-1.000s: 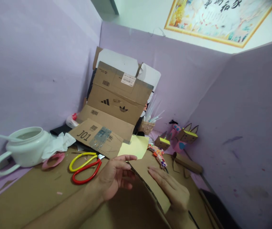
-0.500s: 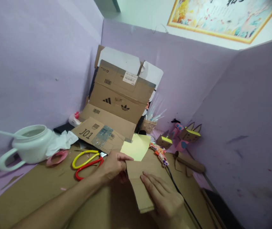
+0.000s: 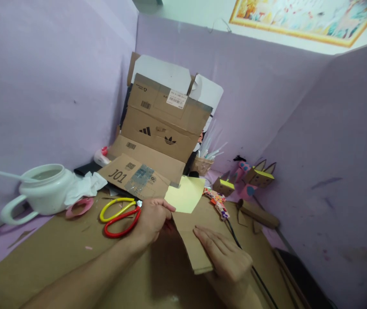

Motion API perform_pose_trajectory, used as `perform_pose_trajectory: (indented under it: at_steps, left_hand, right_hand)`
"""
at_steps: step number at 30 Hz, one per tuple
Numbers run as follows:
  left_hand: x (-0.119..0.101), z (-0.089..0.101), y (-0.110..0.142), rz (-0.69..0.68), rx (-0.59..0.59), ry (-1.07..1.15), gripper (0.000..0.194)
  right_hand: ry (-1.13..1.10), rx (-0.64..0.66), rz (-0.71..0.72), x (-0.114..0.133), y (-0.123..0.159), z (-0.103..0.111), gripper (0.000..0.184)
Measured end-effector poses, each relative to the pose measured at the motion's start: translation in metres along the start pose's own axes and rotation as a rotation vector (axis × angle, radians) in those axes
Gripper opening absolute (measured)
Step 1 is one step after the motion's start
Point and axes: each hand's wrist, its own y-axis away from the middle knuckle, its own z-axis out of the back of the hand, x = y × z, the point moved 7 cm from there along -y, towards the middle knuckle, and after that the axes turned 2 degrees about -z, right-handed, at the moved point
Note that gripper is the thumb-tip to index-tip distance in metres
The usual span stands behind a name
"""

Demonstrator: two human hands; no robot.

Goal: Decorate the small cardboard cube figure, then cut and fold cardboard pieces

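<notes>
A folded piece of brown cardboard (image 3: 190,234) is between my two hands, a dark shadow below its left edge. My left hand (image 3: 153,218) pinches its upper left corner, the index finger stretched along the edge and the other fingers curled. Across the right side lies my right hand (image 3: 226,253), its fingers flat on top and its thumb hidden. Scissors (image 3: 122,218) with one yellow and one red handle lie beside my left wrist. Behind the cardboard is a sheet of yellow paper (image 3: 186,195). A glue gun (image 3: 217,202) with a colourful pattern rests to the right, its black cord running past my right hand.
An opened cardboard box (image 3: 162,128) leans at the back. On the left stand a white pot (image 3: 44,191), crumpled tissue (image 3: 88,189) and a pink tape roll (image 3: 79,208). Cardboard animal figures (image 3: 259,176), a cardboard tube (image 3: 260,214) and a cup of white sticks (image 3: 202,164) sit behind and right.
The view has tilted slightly, so the background sits a little higher in the picture. Both hands keep their places on the cardboard, which shows slightly farther right.
</notes>
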Motion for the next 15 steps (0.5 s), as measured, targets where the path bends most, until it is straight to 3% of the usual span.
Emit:
perform_pose_trajectory:
  at_steps: [4, 8, 11, 15]
  left_hand:
    - [-0.011, 0.003, 0.006, -0.162, -0.046, -0.123, 0.020]
    - [-0.018, 0.000, 0.006, -0.114, 0.079, -0.156, 0.015]
    - [-0.034, 0.004, 0.000, -0.096, 0.207, -0.135, 0.010]
    - [-0.056, 0.013, -0.002, -0.213, 0.257, -0.143, 0.029]
  right_hand:
    - [-0.030, 0.006, -0.022, -0.002, 0.002, 0.000, 0.044]
    - [-0.059, 0.005, -0.039, -0.010, 0.010, 0.000, 0.040]
    - [-0.132, -0.100, -0.208, -0.027, 0.015, 0.007, 0.037]
    - [-0.304, -0.215, -0.519, -0.043, 0.016, 0.009, 0.017]
